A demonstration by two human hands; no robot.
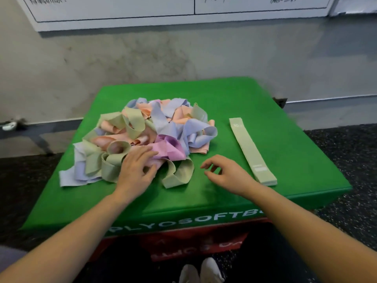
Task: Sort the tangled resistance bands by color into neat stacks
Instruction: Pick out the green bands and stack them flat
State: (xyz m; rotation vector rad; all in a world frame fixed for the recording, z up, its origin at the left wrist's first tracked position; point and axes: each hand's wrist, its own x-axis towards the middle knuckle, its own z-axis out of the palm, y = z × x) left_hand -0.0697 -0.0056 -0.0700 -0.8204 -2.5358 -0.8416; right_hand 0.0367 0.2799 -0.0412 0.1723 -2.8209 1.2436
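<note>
Left hand (136,168) rests flat-fingered on the soft tangled heap of pastel fabric bands (146,137); right hand (226,174) hovers loose, holding nothing; the limp bands probably snag, so lift 1 free loop.

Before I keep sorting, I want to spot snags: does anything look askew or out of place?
Only the unsorted pile: bands of all colors still knotted, one lavender band trailing toward the green box edge. The green stack lies flat and straight.

wall signs (183,5): cut off, blurred | shoes (201,271): cropped
</note>
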